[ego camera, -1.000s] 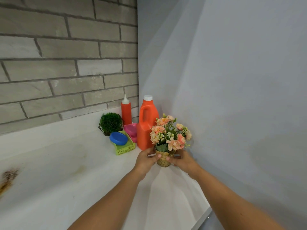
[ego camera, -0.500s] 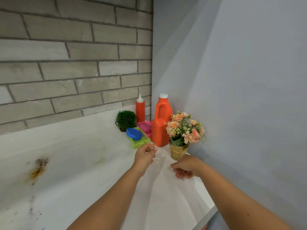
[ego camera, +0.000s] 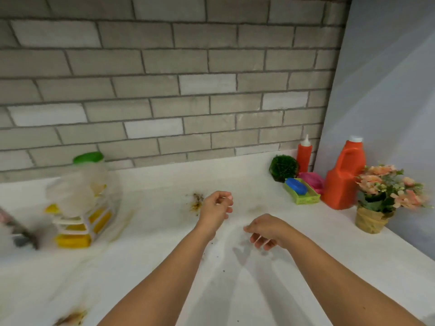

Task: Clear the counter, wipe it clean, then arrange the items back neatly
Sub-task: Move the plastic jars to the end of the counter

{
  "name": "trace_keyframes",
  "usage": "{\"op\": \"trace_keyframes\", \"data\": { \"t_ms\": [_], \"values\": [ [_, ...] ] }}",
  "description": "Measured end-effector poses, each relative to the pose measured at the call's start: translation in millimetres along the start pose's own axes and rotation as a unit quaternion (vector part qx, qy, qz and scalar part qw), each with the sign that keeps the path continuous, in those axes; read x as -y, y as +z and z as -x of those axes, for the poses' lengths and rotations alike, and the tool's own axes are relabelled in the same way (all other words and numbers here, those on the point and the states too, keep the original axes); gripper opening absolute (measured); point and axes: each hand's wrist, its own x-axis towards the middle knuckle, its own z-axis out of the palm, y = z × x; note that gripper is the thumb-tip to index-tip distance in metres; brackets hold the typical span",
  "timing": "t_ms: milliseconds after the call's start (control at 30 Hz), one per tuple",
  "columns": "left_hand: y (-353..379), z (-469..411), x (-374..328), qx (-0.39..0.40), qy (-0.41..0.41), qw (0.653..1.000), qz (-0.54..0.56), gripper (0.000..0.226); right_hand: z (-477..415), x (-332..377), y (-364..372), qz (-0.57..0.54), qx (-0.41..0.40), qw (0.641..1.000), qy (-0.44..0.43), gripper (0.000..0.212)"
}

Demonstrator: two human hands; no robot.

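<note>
**A:** What do the containers hold?

**B:** The green basket point(ego camera: 303, 199), toward the right end of the desk point(ego camera: 153, 267), holds one blue oval piece point(ego camera: 297, 186). The woven pot point(ego camera: 370, 220) by the right wall holds pink flowers point(ego camera: 388, 184). On the left, a white rack point(ego camera: 70, 225) carries yellow blocks point(ego camera: 71, 240). A pale bag point(ego camera: 77, 189) lies on top of the rack, and all of it is blurred.

**A:** Which way do they point?

**B:** The basket's long axis runs from back left to front right, and the blue piece lies along it. The orange jug point(ego camera: 341, 182) stands upright just right of the basket, with its cap up and its handle on the left. The orange squeeze bottle point(ego camera: 304, 152) stands upright in the corner, nozzle up. A green ball plant point(ego camera: 283, 168) sits beside it, and the pot is upright too.

**A:** And the grips?

**B:** The left grip point(ego camera: 216, 208) hangs above the desk near a brown stain point(ego camera: 196, 203), its fingers loosely curled round nothing. The right grip point(ego camera: 266, 231) is just beside it, nearer the front, palm down. Its fingers are also slack and it holds nothing.
</note>
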Motion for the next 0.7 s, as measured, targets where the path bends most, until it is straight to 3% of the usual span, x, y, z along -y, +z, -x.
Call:
{"op": "trace_keyframes", "data": {
  "t_ms": [333, 533, 700],
  "values": [
    [-185.1, 44.0, -12.6, -0.186, 0.099, 0.977, -0.03, 0.019, 12.2, 109.1, 143.6, -0.005, 0.09, 0.989, -0.121, 0.021],
    [-245.0, 44.2, -22.5, -0.363, 0.187, 0.913, -0.023, 0.017, 3.8, 162.9, 177.7, -0.045, 0.115, 0.975, -0.184, 0.028],
    [-291.3, 28.1, -30.0, -0.464, 0.165, 0.865, -0.092, 0.009, -7.6, 210.2, 197.5, -0.08, 0.135, 0.962, -0.222, 0.037]
  ]
}}
